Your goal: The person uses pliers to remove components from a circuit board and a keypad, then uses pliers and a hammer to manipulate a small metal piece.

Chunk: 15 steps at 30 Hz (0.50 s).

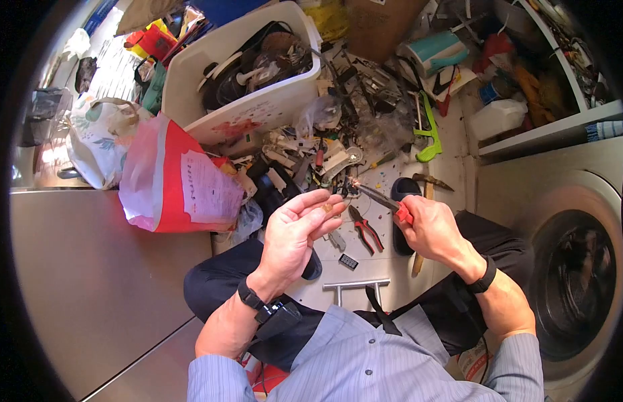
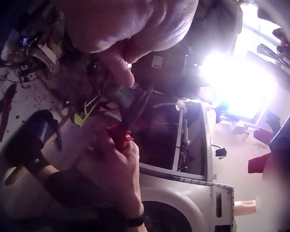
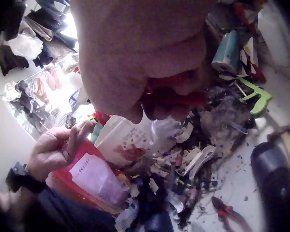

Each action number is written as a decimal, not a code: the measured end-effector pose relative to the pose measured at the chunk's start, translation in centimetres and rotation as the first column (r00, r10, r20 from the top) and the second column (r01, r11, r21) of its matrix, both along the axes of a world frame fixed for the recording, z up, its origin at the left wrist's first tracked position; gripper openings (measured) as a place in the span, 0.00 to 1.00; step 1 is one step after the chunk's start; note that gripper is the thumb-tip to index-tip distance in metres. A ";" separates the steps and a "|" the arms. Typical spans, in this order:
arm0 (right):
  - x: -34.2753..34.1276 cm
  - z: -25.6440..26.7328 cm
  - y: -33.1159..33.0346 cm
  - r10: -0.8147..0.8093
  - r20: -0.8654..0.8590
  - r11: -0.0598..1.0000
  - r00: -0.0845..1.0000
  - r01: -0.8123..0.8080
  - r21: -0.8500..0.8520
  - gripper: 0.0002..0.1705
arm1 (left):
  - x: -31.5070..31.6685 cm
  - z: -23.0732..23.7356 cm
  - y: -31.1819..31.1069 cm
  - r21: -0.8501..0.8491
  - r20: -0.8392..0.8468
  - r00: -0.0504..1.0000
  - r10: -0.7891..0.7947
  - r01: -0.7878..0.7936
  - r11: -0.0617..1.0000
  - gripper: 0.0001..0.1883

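My left hand is palm up, thumb and fingers pinching a small amber-coloured piece. In my right hand I grip long-nosed pliers by their red handles, the dark jaws pointing up and left toward the scrap. A small coppery bit shows at the jaw tips. Between my hands, on the floor, lies a second pair of pliers with red and black handles. Below it is a small black display part. The left wrist view shows the right hand round the red handles.
A heap of scrap parts spreads before me, with a white tub behind. A red and white bag stands left. At right are a green hacksaw, a hammer and a washing machine. A metal handle lies near my lap.
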State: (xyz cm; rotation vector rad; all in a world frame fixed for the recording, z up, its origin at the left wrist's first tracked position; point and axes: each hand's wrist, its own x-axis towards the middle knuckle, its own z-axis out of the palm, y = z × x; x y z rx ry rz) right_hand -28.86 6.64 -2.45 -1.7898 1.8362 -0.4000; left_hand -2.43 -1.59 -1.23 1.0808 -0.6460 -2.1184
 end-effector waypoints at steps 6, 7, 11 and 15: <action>-1.6 1.2 1.1 -0.029 0.078 0.998 0.997 0.033 -0.052 0.10 | 0.3 -1.9 -1.9 0.004 0.121 0.989 -0.084 0.084 0.996 0.16; -2.0 1.8 1.4 -0.040 0.076 0.997 0.996 0.045 -0.064 0.10 | 0.3 -2.5 -2.4 0.018 0.173 0.978 -0.113 0.111 0.994 0.17; -3.6 4.7 2.4 -0.057 0.037 0.996 0.998 0.059 -0.060 0.09 | -0.6 -7.8 -5.4 0.088 0.281 0.948 -0.150 0.130 0.988 0.19; -4.8 4.8 3.3 -0.061 0.029 0.991 0.998 0.064 -0.114 0.11 | -3.2 -16.0 -8.5 0.117 0.318 0.939 -0.135 0.102 0.988 0.17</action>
